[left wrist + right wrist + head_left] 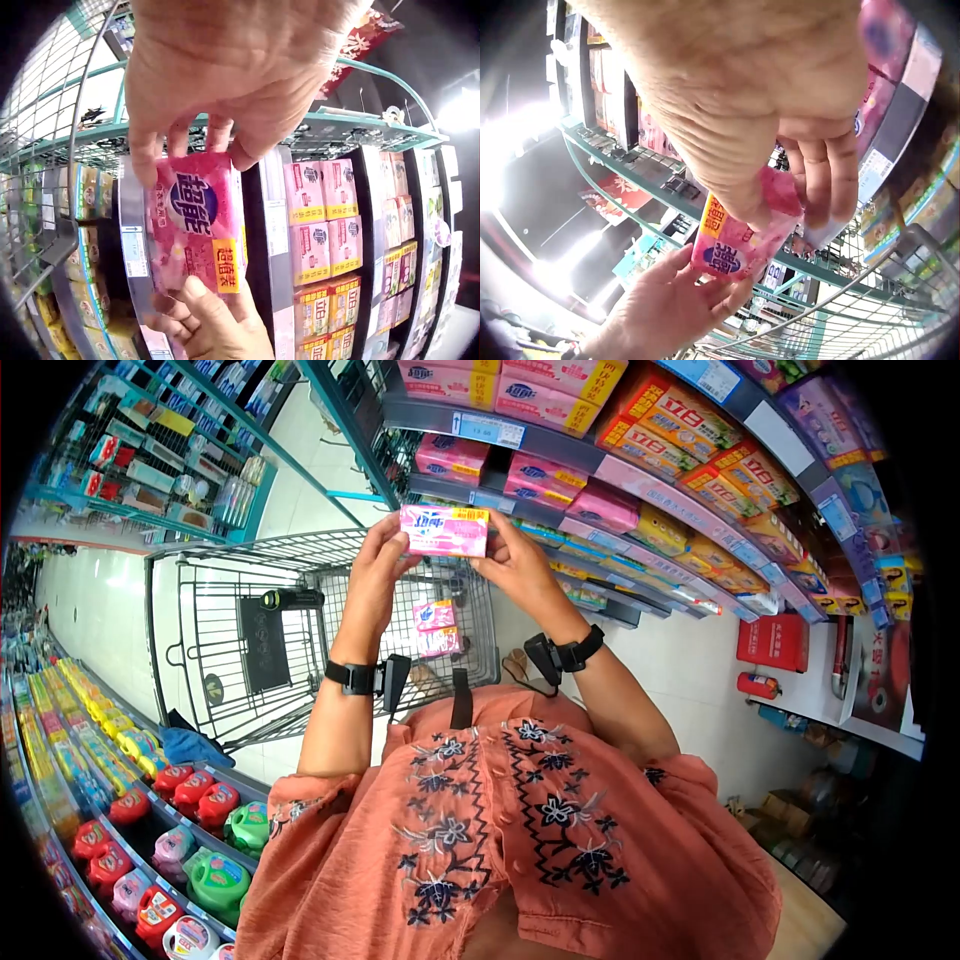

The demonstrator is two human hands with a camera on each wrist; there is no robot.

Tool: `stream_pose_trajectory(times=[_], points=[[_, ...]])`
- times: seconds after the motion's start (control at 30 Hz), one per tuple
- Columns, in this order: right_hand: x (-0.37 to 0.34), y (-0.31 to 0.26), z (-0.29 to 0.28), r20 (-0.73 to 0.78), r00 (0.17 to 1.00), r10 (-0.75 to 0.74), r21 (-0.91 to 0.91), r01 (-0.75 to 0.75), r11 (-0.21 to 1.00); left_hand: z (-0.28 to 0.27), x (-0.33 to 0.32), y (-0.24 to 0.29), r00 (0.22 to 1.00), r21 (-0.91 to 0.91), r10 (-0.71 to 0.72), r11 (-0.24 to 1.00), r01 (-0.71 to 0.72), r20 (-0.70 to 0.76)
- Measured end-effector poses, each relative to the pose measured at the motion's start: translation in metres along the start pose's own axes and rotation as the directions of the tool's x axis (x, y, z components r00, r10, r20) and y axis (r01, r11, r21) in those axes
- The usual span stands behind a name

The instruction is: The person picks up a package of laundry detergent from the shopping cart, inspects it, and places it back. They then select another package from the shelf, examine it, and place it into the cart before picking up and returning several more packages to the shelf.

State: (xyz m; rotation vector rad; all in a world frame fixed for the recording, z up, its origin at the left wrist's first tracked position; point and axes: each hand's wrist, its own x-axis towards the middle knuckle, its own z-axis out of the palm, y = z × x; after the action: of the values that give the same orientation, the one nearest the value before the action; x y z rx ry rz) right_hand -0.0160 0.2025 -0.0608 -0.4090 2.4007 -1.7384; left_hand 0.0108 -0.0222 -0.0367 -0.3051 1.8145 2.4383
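Note:
Both hands hold up one pink soap pack (443, 532) with a yellow corner label, over the far end of a shopping cart (250, 550). On the pack's left end is the left hand (376, 565), its thumb in front. The right hand (518, 563) grips the other end. From the left wrist, the pack's printed front (191, 225) shows between the left hand (232, 82) above and the right thumb below. In the right wrist view the left hand (656, 304) supports one end. Two similar pink packs (436, 616) lie in the cart below.
Ahead and to the right, shelves hold pink packs (545, 478) and orange boxes (690, 420). A teal wire rack (150, 500) stands at the far left. Red and green bottles (215, 880) line the near-left shelf. A red fire extinguisher (758, 685) is at right.

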Motion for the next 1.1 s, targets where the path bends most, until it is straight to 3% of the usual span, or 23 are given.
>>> stream_pose_trajectory(times=[0.13,0.27,0.5,0.6,0.7,0.8,0.9,1.0,1.1], points=[[0.028,-0.008,-0.002,-0.058,0.998,0.001,-0.070,-0.005,0.998,0.006,0.037,0.004,0.997,0.120,0.073,0.990,-0.071,-0.013],[0.061,0.007,0.000,-0.135,0.991,-0.019,-0.095,0.007,0.995,0.010,0.078,0.008,0.988,0.204,0.135,0.968,-0.146,0.068],[0.093,0.004,0.002,-0.204,0.979,-0.019,-0.189,-0.020,0.982,0.022,0.117,0.015,0.963,0.268,0.254,0.925,-0.269,0.087],[0.108,0.006,0.005,-0.260,0.964,-0.062,-0.337,-0.031,0.941,0.023,0.130,0.020,0.972,0.341,0.214,0.910,-0.235,0.098],[0.116,0.009,0.008,-0.256,0.964,-0.071,-0.456,-0.056,0.888,0.021,0.151,0.002,0.957,0.334,0.278,0.897,-0.290,0.082],[0.116,0.004,0.010,-0.266,0.963,0.041,-0.448,-0.161,0.879,0.017,0.158,-0.001,0.963,0.348,0.252,0.898,-0.269,0.094],[0.106,0.010,0.016,-0.308,0.940,-0.144,-0.507,-0.034,0.861,0.015,0.158,-0.003,0.963,0.369,0.258,0.890,-0.267,0.076],[0.097,0.006,0.023,-0.301,0.951,-0.066,-0.518,-0.105,0.849,0.016,0.158,-0.005,0.963,0.376,0.264,0.888,-0.264,0.054],[0.104,0.008,0.022,-0.304,0.948,-0.100,-0.487,-0.064,0.871,0.017,0.155,-0.001,0.969,0.398,0.243,0.886,-0.237,0.037]])
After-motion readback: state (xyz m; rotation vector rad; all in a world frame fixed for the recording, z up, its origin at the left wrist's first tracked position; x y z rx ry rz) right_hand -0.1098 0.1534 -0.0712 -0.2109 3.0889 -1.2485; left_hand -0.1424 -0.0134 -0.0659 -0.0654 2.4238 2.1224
